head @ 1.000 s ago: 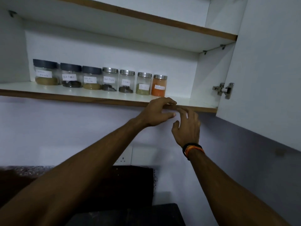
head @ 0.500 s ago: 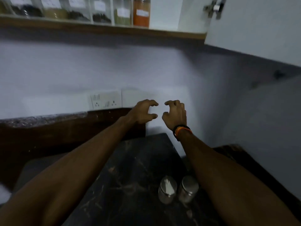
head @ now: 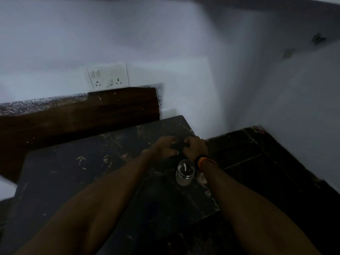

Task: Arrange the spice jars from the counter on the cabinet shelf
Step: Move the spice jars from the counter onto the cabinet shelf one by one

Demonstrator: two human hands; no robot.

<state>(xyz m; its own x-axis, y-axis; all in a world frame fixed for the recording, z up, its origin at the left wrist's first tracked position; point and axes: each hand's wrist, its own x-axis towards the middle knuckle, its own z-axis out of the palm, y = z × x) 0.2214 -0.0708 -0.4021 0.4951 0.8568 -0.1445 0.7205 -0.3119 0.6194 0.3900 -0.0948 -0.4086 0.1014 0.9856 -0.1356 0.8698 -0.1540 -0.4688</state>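
A clear spice jar [head: 184, 172] with a silver lid stands on the dark marble counter [head: 92, 181]. A second jar [head: 201, 178] beside it is mostly hidden behind my right wrist. My left hand [head: 165, 147] and my right hand [head: 195, 148] hover close together just beyond the jars, fingers loosely curled, holding nothing. The picture is dim and blurred. The cabinet shelf is out of view.
A white wall with a switch and socket plate [head: 108, 76] rises behind the counter. A brown wooden board [head: 82, 115] leans along the back left. A lower dark surface [head: 257, 162] lies to the right, by a white side wall.
My view has dropped from the shelf to the counter. Both hands came down from the shelf edge and now hover low, just past the two jars.
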